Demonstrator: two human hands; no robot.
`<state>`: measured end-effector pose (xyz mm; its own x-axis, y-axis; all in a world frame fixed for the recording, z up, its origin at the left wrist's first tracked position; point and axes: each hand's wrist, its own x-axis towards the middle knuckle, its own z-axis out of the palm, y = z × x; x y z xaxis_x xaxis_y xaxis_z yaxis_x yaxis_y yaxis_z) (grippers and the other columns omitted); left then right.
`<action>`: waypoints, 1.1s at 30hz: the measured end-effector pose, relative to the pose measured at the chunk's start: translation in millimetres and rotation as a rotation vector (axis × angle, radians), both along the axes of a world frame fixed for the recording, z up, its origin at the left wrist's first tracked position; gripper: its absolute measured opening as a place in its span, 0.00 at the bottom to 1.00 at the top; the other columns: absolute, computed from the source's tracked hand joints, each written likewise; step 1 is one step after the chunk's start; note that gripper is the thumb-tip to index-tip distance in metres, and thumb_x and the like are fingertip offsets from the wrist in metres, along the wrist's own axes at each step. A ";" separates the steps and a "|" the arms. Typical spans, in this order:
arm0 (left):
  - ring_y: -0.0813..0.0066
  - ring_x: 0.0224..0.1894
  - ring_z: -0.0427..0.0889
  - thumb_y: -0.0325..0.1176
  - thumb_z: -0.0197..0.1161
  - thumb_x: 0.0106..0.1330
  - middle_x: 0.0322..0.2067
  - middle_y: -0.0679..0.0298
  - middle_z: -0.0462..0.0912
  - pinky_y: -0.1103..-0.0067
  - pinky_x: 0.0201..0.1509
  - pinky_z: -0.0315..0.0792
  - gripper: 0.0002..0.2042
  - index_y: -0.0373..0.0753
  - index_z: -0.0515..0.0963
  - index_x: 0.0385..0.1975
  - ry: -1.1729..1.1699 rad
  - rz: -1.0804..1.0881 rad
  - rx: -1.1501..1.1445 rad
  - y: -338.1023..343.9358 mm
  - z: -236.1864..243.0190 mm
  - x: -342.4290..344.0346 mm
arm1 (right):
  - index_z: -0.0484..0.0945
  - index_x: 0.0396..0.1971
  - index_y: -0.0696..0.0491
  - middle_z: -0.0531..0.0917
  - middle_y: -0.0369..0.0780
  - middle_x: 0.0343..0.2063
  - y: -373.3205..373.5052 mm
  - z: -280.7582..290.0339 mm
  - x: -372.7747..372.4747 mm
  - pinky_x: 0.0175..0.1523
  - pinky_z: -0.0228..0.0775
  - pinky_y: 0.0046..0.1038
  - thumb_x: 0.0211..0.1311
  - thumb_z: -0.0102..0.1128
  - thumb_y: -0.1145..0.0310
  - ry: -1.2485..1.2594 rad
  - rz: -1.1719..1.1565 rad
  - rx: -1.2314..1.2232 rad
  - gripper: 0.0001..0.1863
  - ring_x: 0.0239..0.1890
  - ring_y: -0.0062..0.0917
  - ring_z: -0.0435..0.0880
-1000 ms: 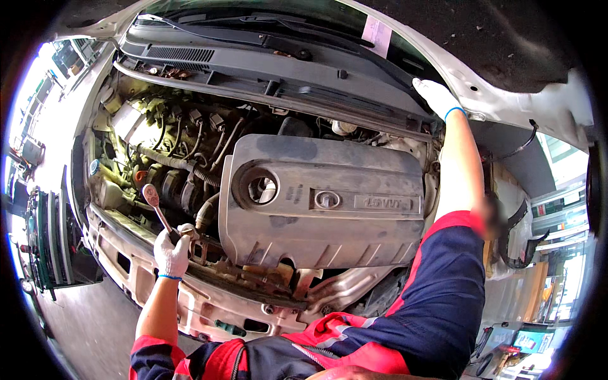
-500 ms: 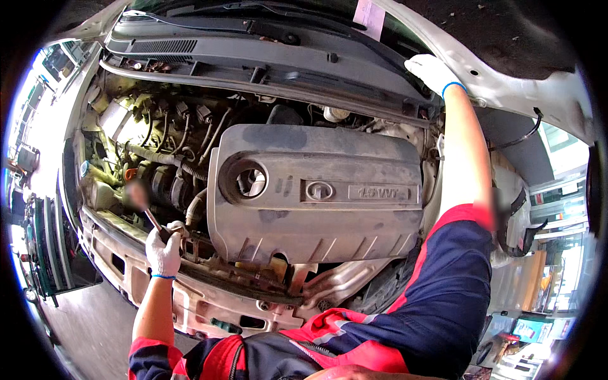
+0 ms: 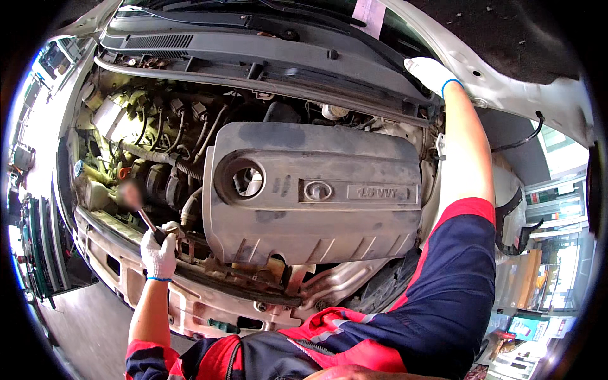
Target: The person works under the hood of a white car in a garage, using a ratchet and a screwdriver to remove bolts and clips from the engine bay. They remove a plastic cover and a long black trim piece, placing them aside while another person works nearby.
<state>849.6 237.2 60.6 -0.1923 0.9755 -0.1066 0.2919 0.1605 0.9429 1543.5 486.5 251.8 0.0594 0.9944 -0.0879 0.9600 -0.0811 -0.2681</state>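
Observation:
In my white-gloved left hand (image 3: 158,253), the fingers are closed round a slim metal-shafted tool (image 3: 147,218) with a dark handle. Its shaft slants up and away to the left, and its far end is a blurred round patch. This hand is over the front edge of the engine bay, beside hoses and metal fittings. My right hand (image 3: 436,75), also gloved, reaches to the far right corner and rests by the edge of the windshield cowl (image 3: 354,82), fingers stretched out and holding nothing visible. Between my arms lies a grey plastic engine cover (image 3: 316,221) with a round opening.
The raised white hood (image 3: 481,69) edges the upper right. At the left of the bay are a corrugated hose (image 3: 155,155), wiring and a pale reservoir (image 3: 98,195). The front crossmember (image 3: 190,304) runs close to my body. Shelving (image 3: 544,253) stands at the right.
The view has shifted slightly, and my left hand with the tool appears a little farther left. My right hand stays at the far corner. Both hands keep their hold and pose.

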 end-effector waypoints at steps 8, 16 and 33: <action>0.84 0.27 0.74 0.20 0.62 0.59 0.26 0.70 0.78 0.81 0.33 0.71 0.06 0.37 0.73 0.26 0.060 0.043 0.029 -0.7 -6.2 -3.5 | 0.81 0.54 0.57 0.86 0.44 0.51 -0.2 11.7 3.5 0.65 0.67 0.34 0.73 0.55 0.43 0.044 0.022 -0.012 0.30 0.55 0.32 0.81; 0.81 0.29 0.78 0.19 0.60 0.60 0.28 0.65 0.82 0.80 0.36 0.74 0.04 0.35 0.73 0.27 0.088 -0.003 -0.041 -1.0 -10.6 -4.3 | 0.80 0.53 0.62 0.81 0.57 0.53 4.9 -5.6 11.6 0.68 0.62 0.40 0.74 0.38 0.36 -0.010 -0.169 0.237 0.41 0.62 0.52 0.75; 0.80 0.26 0.70 0.30 0.67 0.59 0.21 0.71 0.74 0.77 0.33 0.69 0.06 0.39 0.76 0.25 0.046 0.102 0.084 -4.9 8.3 -15.1 | 0.80 0.50 0.65 0.86 0.53 0.41 -247.1 15.9 -175.8 0.54 0.74 0.36 0.57 0.75 0.53 0.233 -0.269 0.687 0.32 0.45 0.42 0.85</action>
